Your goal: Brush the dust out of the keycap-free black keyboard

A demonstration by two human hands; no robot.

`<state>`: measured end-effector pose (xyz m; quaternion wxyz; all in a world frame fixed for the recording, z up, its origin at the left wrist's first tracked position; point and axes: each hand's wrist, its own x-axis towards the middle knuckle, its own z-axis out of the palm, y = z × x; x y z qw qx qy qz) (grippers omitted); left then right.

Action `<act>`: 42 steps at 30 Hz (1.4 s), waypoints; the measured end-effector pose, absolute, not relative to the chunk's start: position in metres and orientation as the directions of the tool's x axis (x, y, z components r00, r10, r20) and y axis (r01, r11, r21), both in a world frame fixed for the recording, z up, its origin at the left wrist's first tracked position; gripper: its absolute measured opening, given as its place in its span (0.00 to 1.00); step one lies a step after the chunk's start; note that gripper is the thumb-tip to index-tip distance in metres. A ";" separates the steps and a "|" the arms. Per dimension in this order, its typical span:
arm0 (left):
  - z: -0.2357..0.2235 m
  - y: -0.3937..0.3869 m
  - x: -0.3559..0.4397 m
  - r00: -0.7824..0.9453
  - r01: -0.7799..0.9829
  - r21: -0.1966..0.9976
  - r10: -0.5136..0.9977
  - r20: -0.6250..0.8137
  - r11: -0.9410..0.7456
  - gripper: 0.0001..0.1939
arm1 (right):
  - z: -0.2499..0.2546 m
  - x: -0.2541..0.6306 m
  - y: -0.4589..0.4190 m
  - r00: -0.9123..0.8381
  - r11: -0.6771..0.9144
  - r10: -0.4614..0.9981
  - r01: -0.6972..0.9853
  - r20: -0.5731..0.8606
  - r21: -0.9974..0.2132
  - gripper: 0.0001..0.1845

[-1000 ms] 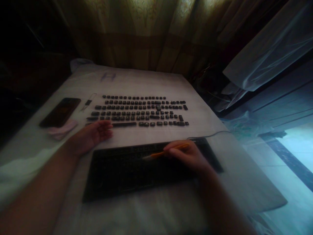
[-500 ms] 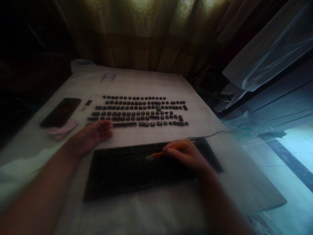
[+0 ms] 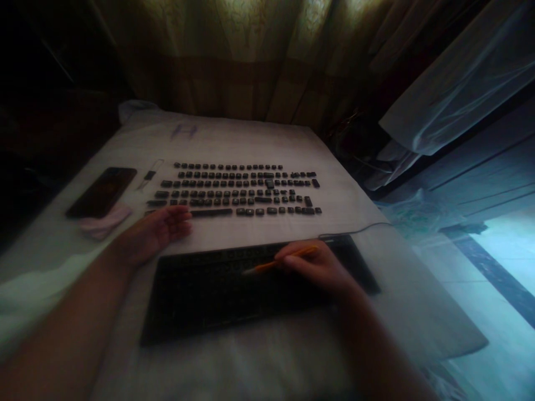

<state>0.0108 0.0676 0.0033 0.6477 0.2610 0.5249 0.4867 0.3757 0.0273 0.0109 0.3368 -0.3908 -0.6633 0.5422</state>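
Note:
A black keyboard base (image 3: pixel 200 301) without its keycaps lies across the near part of the table. Over its middle, my right hand (image 3: pixel 313 264) grips a brush (image 3: pixel 265 266) with an orange handle and pale bristles. The bristle end points left, at the keyboard's surface; whether it touches is hard to tell in the dim light. My left hand (image 3: pixel 161 231) rests beyond the keyboard's upper left corner, fingers loosely stretched and holding nothing. Several rows of loose black keycaps (image 3: pixel 225 194) are laid out past the keyboard, and the left hand hides some at their near left end.
A dark phone (image 3: pixel 102 192) lies at the left, partly on a pink cloth (image 3: pixel 106 221). Beside it is a small tool with a wire loop (image 3: pixel 149 175). The keyboard's cable (image 3: pixel 359 229) runs off rightward over the white-covered table (image 3: pixel 422 301). A curtain (image 3: pixel 234 72) hangs behind.
The brush tip has shifted slightly left over the keyboard, with my right hand tilting along. My left hand keeps its place, and the whole view has drifted a little.

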 end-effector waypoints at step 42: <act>0.003 0.058 0.021 -0.143 -0.457 0.858 0.933 -0.331 0.235 0.10 | 0.004 0.393 0.005 0.182 0.181 0.961 0.154 0.208 -0.971 0.13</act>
